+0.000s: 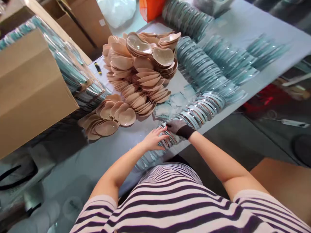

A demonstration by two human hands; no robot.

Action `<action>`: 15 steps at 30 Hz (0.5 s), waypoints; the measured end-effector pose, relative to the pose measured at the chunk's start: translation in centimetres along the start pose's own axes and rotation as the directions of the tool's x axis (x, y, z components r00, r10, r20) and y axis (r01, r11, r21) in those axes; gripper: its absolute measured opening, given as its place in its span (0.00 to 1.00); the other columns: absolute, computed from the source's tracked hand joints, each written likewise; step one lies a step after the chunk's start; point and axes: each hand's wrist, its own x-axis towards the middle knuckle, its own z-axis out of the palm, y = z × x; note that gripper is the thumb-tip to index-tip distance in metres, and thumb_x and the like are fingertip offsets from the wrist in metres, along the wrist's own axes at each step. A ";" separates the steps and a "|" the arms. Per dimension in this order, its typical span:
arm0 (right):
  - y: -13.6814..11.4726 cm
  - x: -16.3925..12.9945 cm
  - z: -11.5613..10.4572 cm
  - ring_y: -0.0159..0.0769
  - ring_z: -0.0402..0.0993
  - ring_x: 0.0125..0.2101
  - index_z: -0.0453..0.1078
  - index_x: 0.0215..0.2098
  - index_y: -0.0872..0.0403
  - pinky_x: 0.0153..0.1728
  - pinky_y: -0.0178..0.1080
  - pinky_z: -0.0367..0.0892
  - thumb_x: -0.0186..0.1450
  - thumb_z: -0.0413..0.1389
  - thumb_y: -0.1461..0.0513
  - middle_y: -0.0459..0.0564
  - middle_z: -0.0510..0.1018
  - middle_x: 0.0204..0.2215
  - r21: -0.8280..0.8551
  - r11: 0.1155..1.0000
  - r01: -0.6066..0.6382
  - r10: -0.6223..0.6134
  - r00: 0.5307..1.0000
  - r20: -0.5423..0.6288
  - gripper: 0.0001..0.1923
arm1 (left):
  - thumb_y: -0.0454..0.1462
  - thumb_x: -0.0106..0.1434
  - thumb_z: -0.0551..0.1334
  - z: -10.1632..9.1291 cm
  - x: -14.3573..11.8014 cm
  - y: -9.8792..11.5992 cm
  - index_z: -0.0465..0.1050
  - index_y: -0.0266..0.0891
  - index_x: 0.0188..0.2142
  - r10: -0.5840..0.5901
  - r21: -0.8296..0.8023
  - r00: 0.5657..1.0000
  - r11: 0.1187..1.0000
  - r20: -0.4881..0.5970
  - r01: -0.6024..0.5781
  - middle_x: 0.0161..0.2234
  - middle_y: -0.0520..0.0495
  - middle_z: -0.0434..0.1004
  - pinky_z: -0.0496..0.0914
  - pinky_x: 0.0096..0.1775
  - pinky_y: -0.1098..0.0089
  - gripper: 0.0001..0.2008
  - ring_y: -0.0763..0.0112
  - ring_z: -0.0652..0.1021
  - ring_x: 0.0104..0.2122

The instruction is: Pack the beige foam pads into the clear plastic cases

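Note:
My bare left hand rests fingers-forward on a long row of clear round plastic shells lying on edge along the table's near side. My right hand, in a dark grey glove, grips the same row from the other side, fingers meeting the left hand's fingertips. A big heap of beige cup-shaped pads lies beyond the hands. A smaller fan of the same pads lies to the left of them.
Further rows of clear shells cover the far right of the pale table. A cardboard box stands at left, with more packed shells behind it. A black-and-yellow marker lies near the heap. Floor and cables lie right.

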 end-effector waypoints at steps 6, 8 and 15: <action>1.8 11.7 -3.5 0.49 0.74 0.53 0.69 0.59 0.59 0.50 0.41 0.68 0.64 0.56 0.60 0.64 0.76 0.54 -0.193 0.979 0.063 -0.050 0.996 0.076 0.25 | 0.51 0.57 0.69 0.3 -1.1 1.2 0.63 0.46 0.65 -0.145 -0.062 0.989 0.988 -0.027 0.144 0.69 0.36 0.55 0.57 0.63 0.43 0.39 0.43 0.58 0.67; 1.9 13.3 -2.9 0.51 0.76 0.50 0.73 0.54 0.59 0.48 0.42 0.69 0.63 0.58 0.59 0.65 0.78 0.51 -0.214 0.971 0.109 -0.080 0.987 0.142 0.23 | 0.50 0.60 0.67 0.6 -1.7 1.6 0.64 0.44 0.64 -0.229 -0.121 0.971 0.968 -0.074 0.219 0.67 0.36 0.59 0.59 0.63 0.44 0.35 0.45 0.60 0.66; 2.3 13.2 -1.3 0.51 0.75 0.52 0.69 0.57 0.58 0.49 0.45 0.69 0.67 0.54 0.60 0.66 0.77 0.51 -0.290 0.936 0.199 -0.149 0.971 0.185 0.21 | 0.40 0.65 0.61 2.1 -3.2 2.1 0.71 0.39 0.55 -0.464 -0.303 0.841 0.873 -0.279 0.381 0.58 0.37 0.72 0.67 0.59 0.51 0.19 0.54 0.71 0.59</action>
